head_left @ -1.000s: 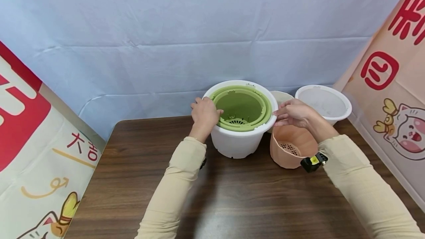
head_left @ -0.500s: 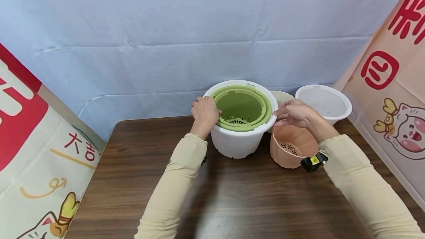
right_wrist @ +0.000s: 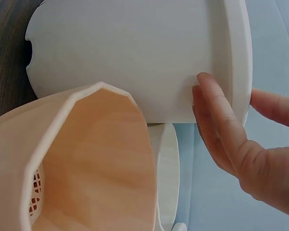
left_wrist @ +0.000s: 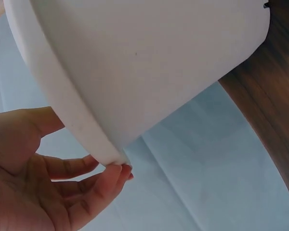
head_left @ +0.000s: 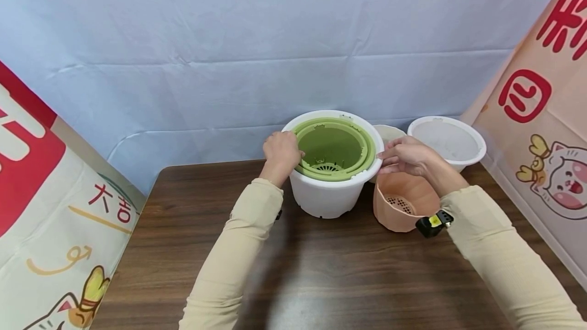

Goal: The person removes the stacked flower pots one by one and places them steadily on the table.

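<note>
A large white plastic flowerpot (head_left: 323, 200) stands on the wooden table, with two green pots (head_left: 331, 144) nested inside it, one within the other. My left hand (head_left: 281, 154) holds the white pot's rim on its left side; in the left wrist view the fingertips curl over the rim's edge. On the opposite side, my right hand (head_left: 408, 157) pinches the same rim. The right wrist view shows its fingers (right_wrist: 220, 113) against the wall below the lip and the thumb on the lip's other side. Slots show in the inner green pot's bottom.
Close to the right of the white pot stands a peach ribbed pot (head_left: 399, 218) with a grid of holes in its bottom. Behind it is a cream pot (head_left: 387, 133), partly hidden by my right hand. A wide white pot (head_left: 447, 139) stands at the back right, near the cloth backdrop (head_left: 229, 90).
My left hand has shifted very slightly along the rim, its forearm a little to the left. The right hand and all the pots look the same.
</note>
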Demonstrator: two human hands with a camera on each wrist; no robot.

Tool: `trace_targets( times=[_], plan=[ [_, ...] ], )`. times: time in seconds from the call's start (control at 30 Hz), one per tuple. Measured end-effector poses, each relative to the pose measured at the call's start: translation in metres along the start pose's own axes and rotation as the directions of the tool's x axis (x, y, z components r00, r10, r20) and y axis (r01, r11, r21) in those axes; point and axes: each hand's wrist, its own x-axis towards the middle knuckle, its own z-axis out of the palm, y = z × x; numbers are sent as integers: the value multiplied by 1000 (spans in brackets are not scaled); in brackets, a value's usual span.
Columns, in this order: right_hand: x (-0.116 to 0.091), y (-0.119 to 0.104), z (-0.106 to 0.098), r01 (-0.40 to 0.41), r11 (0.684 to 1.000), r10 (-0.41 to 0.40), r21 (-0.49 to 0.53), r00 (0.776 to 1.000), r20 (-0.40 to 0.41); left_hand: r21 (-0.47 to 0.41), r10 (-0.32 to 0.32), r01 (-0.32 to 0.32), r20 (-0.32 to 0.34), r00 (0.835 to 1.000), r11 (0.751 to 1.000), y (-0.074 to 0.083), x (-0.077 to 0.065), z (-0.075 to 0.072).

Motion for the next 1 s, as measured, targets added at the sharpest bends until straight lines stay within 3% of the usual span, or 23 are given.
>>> trace_targets(
  times=[0.33, 0.7, 1.0],
  plan=[
    [-1, 0, -1, -2, 1000, 2, 4, 1000, 9, 62, 66, -66, 4, 998, 996, -2, 4, 1],
    [-2, -1, 0, -2, 1000, 2, 1, 1000, -5, 104, 81, -80, -6, 997, 991, 0, 9, 3],
    [-2, -1, 0, -2, 1000, 2, 0, 1000, 0, 117, 52, -53, 9, 999, 992, 3, 13, 3]
  ],
)
